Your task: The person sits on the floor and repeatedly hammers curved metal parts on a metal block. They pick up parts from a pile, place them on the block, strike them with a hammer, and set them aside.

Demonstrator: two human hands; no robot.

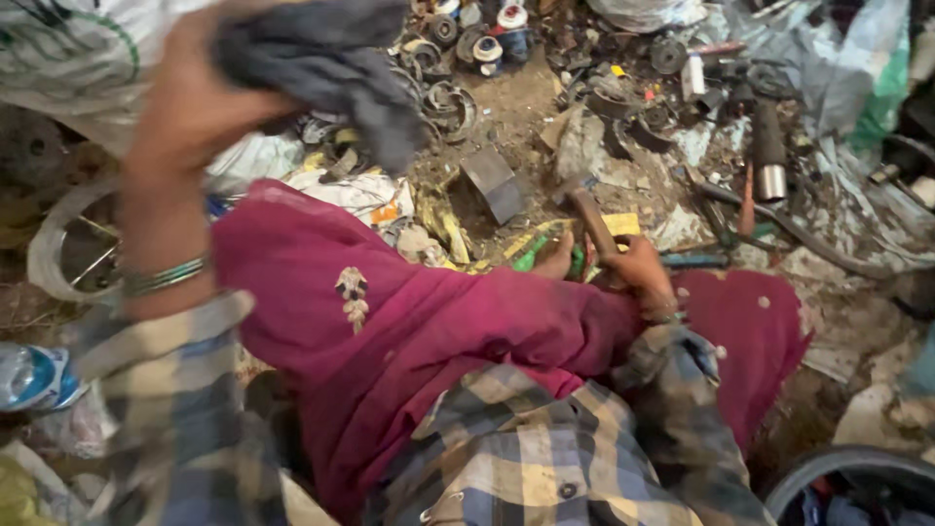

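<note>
I see left hand (195,107) raised, fingers clamped on grey cloth (326,58); right hand (643,273) wrapped round hammer (589,214) handle (head blurred). Keep grip firm, swing short.

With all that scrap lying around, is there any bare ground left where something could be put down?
Little. One patch of bare dirt lies between the ring-shaped metal parts and the dark metal block. Elsewhere it is crowded: scrap and a metal pipe at upper right, wrappers around the right hand gripping a hammer. The left hand holds a grey cloth.
</note>
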